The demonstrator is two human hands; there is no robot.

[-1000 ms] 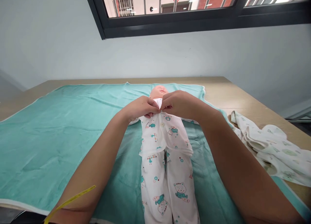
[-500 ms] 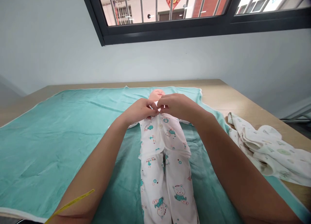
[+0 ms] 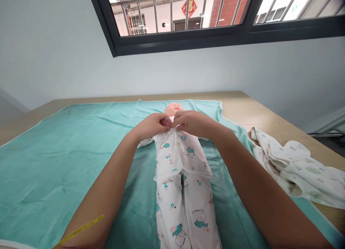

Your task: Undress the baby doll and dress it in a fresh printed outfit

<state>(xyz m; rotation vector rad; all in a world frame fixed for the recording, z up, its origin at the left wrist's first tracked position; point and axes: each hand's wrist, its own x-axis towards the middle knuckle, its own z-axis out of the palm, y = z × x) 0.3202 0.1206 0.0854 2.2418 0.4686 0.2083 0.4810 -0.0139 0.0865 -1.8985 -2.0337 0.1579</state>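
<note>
A baby doll (image 3: pixel 173 108) lies on its back on a teal blanket (image 3: pixel 59 152), head toward the wall. It wears a white printed shirt (image 3: pixel 178 153) and matching trousers (image 3: pixel 185 209). My left hand (image 3: pixel 152 125) and my right hand (image 3: pixel 192 123) meet at the doll's neck. Both pinch the top of the shirt's front opening, fingertips almost touching. The doll's chin and collar are hidden behind my fingers.
The blanket covers most of a wooden table (image 3: pixel 256 112) set against a pale wall under a barred window (image 3: pixel 188 11). A crumpled white printed cloth (image 3: pixel 296 166) lies at the table's right edge. A yellow tape strip (image 3: pixel 81 229) crosses my left forearm.
The view has tilted up slightly, showing more window. My hands stay at the doll's collar, with the fingertips drawn closer together over the shirt's top.
</note>
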